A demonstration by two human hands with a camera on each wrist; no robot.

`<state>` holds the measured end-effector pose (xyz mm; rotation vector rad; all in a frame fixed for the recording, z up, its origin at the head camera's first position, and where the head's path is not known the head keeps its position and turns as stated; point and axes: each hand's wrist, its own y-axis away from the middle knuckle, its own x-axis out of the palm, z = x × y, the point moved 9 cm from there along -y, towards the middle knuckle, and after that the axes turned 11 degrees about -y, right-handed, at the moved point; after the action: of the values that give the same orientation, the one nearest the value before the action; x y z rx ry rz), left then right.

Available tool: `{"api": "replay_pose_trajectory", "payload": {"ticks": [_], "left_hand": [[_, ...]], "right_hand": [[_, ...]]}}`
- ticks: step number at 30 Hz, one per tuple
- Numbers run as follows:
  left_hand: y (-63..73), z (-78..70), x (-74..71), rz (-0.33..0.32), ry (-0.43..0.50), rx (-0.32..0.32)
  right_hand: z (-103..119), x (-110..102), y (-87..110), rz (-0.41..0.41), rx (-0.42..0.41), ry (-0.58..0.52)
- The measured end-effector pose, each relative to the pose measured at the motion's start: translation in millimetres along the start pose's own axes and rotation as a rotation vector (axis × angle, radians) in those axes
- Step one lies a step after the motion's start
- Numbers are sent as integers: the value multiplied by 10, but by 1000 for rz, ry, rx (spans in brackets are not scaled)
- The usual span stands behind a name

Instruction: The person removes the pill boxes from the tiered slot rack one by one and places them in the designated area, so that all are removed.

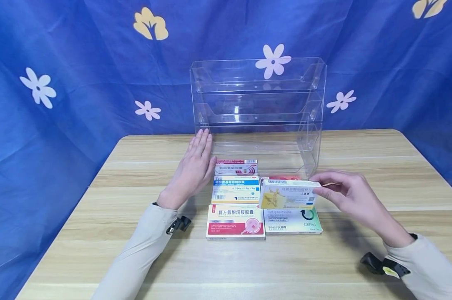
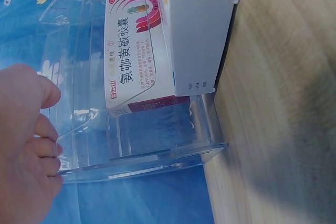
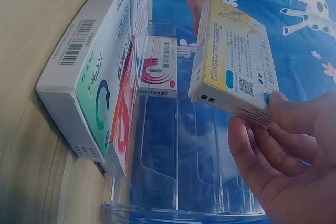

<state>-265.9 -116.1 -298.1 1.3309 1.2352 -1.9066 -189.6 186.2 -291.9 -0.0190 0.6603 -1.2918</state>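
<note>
My right hand (image 1: 351,193) pinches a white and yellow medicine box (image 1: 286,196) by its right end, thumb in front and fingers behind. The box is tilted up above a green and white medicine box (image 1: 295,226) and partly covers a red one (image 1: 274,178). At the left side of a clear plastic tiered rack (image 1: 256,147), my left hand (image 1: 190,171) has its fingers stretched out, fingertips right at the side wall. A white and pink medicine box (image 2: 139,45) stands in the rack's lowest tier, on the left.
In front of the rack, a blue and white medicine box (image 1: 235,189) and a red and white one (image 1: 235,223) lie on the wooden table (image 1: 226,271). Behind the table hangs a blue cloth (image 1: 98,54) with flower prints.
</note>
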Motion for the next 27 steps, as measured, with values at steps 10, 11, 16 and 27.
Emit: {"api": "replay_pose_trajectory", "payload": {"ticks": [10, 11, 16, 27], "left_hand": [[-4, 14, 7, 0, -8, -2], [-4, 12, 6, -1, -9, -1], [-5, 9, 9, 2, -6, 2], [-8, -1, 9, 26, -7, -1]], "right_hand": [[-2, 46, 83, 45, 19, -16], [-12, 55, 93, 53, 26, -16], [-84, 116, 153, 112, 68, -1], [-291, 311, 349, 410, 143, -50]]}}
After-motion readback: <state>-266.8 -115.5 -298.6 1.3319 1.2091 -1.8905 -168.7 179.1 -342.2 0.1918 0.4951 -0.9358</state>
